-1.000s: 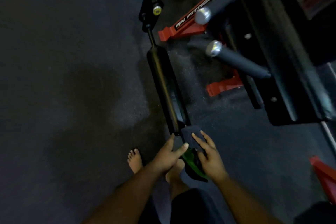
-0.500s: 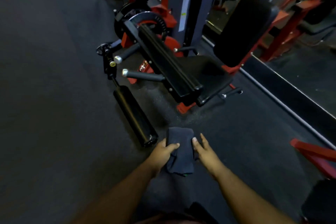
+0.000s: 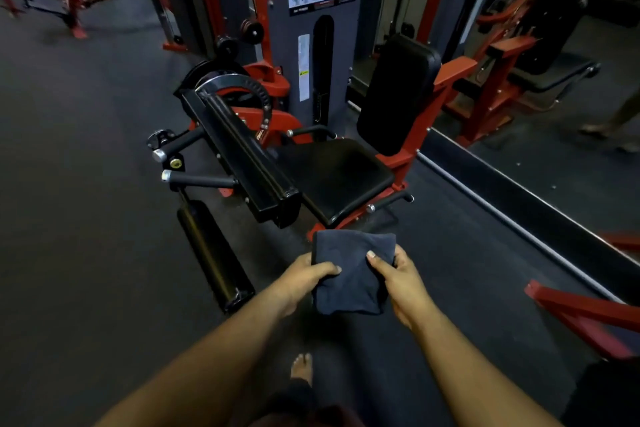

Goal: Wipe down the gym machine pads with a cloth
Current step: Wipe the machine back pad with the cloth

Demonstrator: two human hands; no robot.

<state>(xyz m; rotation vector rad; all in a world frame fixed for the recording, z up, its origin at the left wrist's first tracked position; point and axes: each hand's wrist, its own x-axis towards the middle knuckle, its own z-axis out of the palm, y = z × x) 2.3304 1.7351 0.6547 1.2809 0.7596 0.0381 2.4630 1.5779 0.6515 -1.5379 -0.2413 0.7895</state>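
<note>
Since the earlier frame the view had lifted: the machine sat lower and fuller in the picture, and the cloth was held higher, spread flat between both hands, its green underside no longer seen. Grey rubber floor filled the left half of the frame. Red-and-black leg machine stood at upper centre, its upright back pad right of centre and seat pad just below that. Long black roller pad lay low at centre left, well apart from the cloth. Cloth, dark blue and folded square, was at lower centre, not touching any pad. Left hand gripped its left edge, thumb on top. Right hand gripped its right edge likewise. One bare foot showed at bottom centre.
</note>
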